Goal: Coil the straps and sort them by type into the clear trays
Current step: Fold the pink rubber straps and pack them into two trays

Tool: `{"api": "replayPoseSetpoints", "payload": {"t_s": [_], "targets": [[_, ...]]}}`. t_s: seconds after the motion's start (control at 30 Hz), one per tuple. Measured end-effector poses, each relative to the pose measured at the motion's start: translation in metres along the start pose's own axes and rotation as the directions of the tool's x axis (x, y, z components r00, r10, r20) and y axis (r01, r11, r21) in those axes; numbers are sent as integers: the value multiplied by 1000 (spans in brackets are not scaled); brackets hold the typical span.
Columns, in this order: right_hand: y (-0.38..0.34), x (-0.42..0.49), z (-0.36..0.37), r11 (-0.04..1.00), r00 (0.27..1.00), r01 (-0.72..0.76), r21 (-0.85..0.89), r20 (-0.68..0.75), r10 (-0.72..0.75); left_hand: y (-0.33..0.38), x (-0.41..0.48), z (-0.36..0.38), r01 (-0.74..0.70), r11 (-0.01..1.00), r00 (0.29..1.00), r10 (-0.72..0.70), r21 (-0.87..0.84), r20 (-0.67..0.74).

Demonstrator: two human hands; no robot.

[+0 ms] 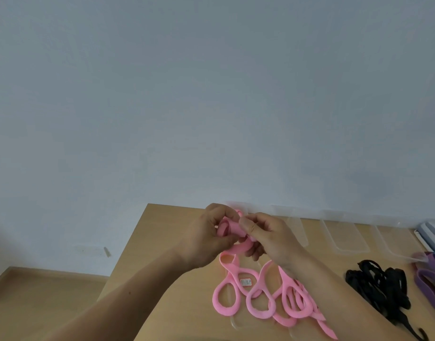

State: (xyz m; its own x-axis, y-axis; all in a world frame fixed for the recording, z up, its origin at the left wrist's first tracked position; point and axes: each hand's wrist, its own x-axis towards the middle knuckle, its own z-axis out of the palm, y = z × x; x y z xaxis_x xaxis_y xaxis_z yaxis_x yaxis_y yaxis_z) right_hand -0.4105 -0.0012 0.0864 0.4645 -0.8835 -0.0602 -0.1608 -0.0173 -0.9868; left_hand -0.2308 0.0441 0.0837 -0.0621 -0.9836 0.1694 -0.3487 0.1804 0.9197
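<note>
Where the wooden table point(167, 242) meets the lower edge of the view, a long pink strap point(260, 296) lies in loose loops, with a tangle of black straps point(378, 289) to its right and a purple strap point(430, 279) beyond that (partly cut off). Above the loops, the pink strap's upper end is raised and partly rolled: the left hand point(209, 237) curls its fingers round the roll, and the right hand point(270, 237) pinches the strap beside it. Clear trays point(344, 238) line the table's far edge against a pale wall point(211, 94).
</note>
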Motion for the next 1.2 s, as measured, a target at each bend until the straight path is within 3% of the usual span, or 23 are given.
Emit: {"api": "replayPoseSetpoints", "payload": {"t_s": [0.1, 0.23, 0.33, 0.5, 0.63, 0.87, 1.0, 1.2], "targets": [[2, 0, -1, 999, 999, 26, 43, -22, -25, -1, -2, 1, 4, 996, 1000, -3, -92, 7], [4, 1, -1, 997, 997, 74, -5, -38, -74, -5, -1, -4, 227, 911, 970, -181, -343, 161], [8, 0, 1, 993, 993, 119, -22, -20, -119, -6, 2, -9, 297, 833, 949, -204, -467, 238], [11, 1, 4, 982, 978, 189, -23, -85, -190, -11, 1, -13, 320, 813, 938, -201, -486, 281], [11, 3, 6, 978, 973, 206, -17, -98, -207, -11, 3, -12, 254, 819, 966, -184, -515, 182], [6, 5, -1, 972, 988, 149, 183, 19, -155, -13, 8, -17, 280, 754, 953, -294, -594, 76], [6, 7, -1, 979, 980, 194, 69, 22, -196, -17, 7, -20, 352, 670, 927, -347, -653, 144], [18, 11, 3, 955, 952, 295, 16, -96, -292, -18, 8, -15, 397, 575, 897, -410, -715, 169]]}}
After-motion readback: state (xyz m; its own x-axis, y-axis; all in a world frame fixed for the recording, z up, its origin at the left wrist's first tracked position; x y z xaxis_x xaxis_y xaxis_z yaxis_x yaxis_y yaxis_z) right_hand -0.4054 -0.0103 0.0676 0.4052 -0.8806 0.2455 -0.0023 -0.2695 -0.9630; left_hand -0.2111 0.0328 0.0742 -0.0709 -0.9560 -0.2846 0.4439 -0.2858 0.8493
